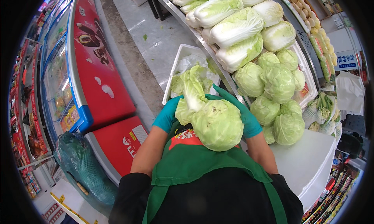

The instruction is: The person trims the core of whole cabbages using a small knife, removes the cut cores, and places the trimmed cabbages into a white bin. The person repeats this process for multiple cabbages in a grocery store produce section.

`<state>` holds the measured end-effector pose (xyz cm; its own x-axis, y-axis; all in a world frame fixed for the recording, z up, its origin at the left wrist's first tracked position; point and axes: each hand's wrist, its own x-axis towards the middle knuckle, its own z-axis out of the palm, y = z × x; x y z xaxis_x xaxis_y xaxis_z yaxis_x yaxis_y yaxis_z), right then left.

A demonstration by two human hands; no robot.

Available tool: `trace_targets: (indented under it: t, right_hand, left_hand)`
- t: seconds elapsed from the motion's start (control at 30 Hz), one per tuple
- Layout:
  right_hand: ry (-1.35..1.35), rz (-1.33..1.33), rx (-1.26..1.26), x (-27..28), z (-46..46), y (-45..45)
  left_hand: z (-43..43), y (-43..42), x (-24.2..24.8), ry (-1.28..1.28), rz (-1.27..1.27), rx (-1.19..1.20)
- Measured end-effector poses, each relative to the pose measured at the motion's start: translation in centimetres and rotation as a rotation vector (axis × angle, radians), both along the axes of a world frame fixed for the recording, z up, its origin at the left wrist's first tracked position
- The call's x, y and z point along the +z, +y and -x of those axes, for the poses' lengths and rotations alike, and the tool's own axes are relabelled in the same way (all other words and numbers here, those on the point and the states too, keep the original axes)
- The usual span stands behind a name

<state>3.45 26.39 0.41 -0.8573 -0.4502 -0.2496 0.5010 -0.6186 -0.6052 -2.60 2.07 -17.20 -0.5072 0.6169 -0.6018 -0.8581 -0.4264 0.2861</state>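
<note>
In front of my green apron, both gloved hands hold a round green cabbage (217,124) with small dark spots on its upper side. My right hand (245,116) presses along its right side, fingers reaching over the far edge. At the left, my left hand (169,114) grips a loose outer cabbage leaf (190,95) that stands away from the head; whether it is still attached cannot be told. The leaf covers part of that hand. Just beyond is a white foam box (173,70) with cabbage leaves and a clear plastic bag (191,62) inside.
On the right, a metal-edged stand (201,43) carries napa cabbages (236,28) and round cabbages (279,82). A white foam block or lid (304,159) lies nearer me. Red freezers (96,78) line the left, with a green plastic-wrapped bundle (87,168) close by.
</note>
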Motion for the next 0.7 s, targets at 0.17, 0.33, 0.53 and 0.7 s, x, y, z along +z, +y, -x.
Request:
trace_targets:
  t: [0.17, 0.33, 0.53, 0.7]
  right_hand:
    - [0.256, -0.107, 0.051, 0.9, 0.5, 0.0]
    - [0.187, -0.064, -0.026, 0.4, -0.4, 0.4]
    - [-0.037, -0.033, -0.294, 0.7, -1.8, -0.3]
    - [0.122, -0.22, -0.318, 0.4, -0.7, 0.2]
  left_hand:
    - [-1.6, 3.4, 2.3, -0.159, -0.029, -0.014]
    - [2.6, 1.8, -1.8, -0.029, 0.195, 0.104]
    - [3.5, 1.1, -5.6, 0.8, 1.196, -0.395]
    - [-1.3, 1.3, 5.9, 0.248, 0.123, -0.385]
